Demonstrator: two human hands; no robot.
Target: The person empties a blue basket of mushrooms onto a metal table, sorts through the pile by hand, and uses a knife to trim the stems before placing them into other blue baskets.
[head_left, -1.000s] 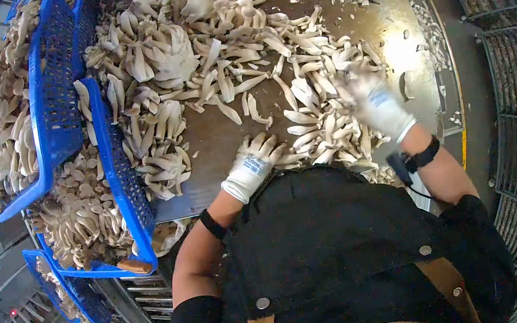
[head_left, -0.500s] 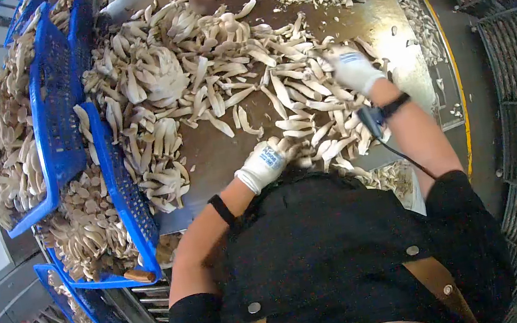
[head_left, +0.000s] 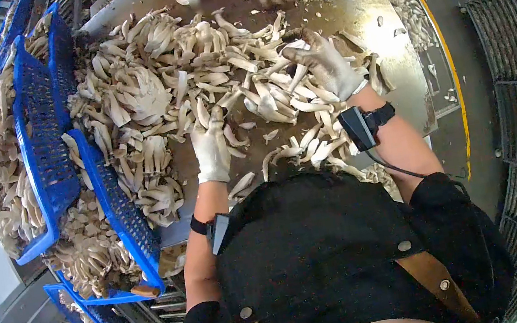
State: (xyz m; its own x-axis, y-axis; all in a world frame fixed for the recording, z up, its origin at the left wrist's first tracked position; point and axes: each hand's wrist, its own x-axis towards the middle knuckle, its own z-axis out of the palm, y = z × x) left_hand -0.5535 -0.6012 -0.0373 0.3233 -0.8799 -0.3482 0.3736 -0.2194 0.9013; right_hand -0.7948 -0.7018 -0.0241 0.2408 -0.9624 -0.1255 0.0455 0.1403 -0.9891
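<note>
Both hands (head_left: 211, 147) (head_left: 324, 64) now farther up the mushroom pile (head_left: 238, 77).

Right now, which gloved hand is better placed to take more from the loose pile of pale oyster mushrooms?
Probably the right: the right white-gloved hand already lies on the loose pile of pale oyster mushrooms, while the left white-gloved hand sits at its near edge over the bare metal table.
</note>
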